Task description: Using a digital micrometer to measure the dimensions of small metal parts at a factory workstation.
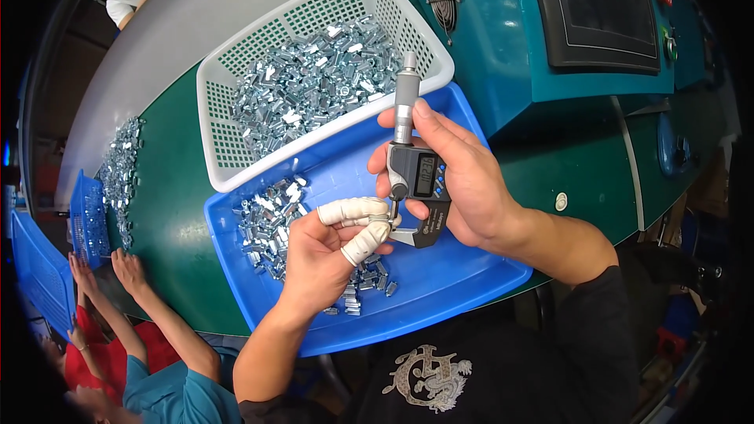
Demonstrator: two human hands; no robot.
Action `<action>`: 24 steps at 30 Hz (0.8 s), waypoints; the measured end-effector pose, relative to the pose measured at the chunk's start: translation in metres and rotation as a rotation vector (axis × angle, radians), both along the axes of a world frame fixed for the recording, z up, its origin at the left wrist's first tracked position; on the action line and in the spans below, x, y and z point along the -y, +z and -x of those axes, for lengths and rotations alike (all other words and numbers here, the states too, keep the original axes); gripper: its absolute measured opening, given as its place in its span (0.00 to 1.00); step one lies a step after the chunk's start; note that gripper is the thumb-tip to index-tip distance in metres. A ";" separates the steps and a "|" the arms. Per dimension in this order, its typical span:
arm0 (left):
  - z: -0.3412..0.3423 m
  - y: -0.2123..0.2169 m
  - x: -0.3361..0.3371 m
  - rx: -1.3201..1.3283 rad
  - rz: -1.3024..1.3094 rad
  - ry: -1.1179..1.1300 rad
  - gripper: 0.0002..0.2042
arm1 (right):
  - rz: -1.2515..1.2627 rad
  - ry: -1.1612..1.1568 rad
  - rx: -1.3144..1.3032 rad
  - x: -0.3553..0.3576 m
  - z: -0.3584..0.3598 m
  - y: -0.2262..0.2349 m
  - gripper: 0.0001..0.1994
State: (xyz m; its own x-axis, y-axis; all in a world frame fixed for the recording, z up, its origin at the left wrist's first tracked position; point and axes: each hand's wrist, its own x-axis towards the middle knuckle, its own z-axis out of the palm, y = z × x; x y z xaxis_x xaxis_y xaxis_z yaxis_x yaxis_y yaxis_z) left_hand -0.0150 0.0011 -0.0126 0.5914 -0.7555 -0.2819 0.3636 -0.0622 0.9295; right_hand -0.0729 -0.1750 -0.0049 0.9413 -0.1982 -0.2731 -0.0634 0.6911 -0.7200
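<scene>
Two hands are at work over a blue tray [440,298] on the green table [173,212]. A digital micrometer [415,165] is held upright in the right hand [459,180], whose grip is closed around the frame, with the thumb lying near the thimble. The left hand [326,255], its thumb and forefinger wrapped in white finger cots, is brought to the jaws of the micrometer, and its grip is pinched on what seems to be a small metal part [393,212] set between anvil and spindle; the part itself is mostly hidden by the fingertips. More such zinc-bright parts [271,224] lie heaped in the tray just under the left hand, and a far larger heap fills a white basket [228,141] resting on the tray's far rim. The step in hand is judged to be the measuring of one part. Next, it is thought, the thimble must be turned until the part is lightly clamped, the part being kept square meanwhile, and the display must be faced to the eye. Other people's hands [102,267] are seen at the table's left end, beside further parts.
</scene>
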 end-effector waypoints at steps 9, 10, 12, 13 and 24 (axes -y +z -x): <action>-0.001 -0.004 0.002 -0.021 -0.010 0.011 0.12 | 0.013 -0.008 -0.034 0.001 -0.002 -0.006 0.17; -0.001 -0.001 0.001 -0.021 -0.012 0.009 0.12 | 0.015 -0.006 -0.030 0.000 -0.001 -0.004 0.17; 0.001 0.003 -0.001 -0.016 -0.013 0.009 0.12 | 0.033 -0.007 -0.026 -0.001 0.001 0.001 0.18; 0.000 0.002 0.000 -0.034 -0.007 0.016 0.13 | 0.034 -0.007 -0.023 0.000 0.000 0.000 0.18; -0.001 -0.001 -0.001 -0.092 -0.020 0.023 0.15 | -0.025 -0.027 -0.023 0.000 0.001 -0.002 0.23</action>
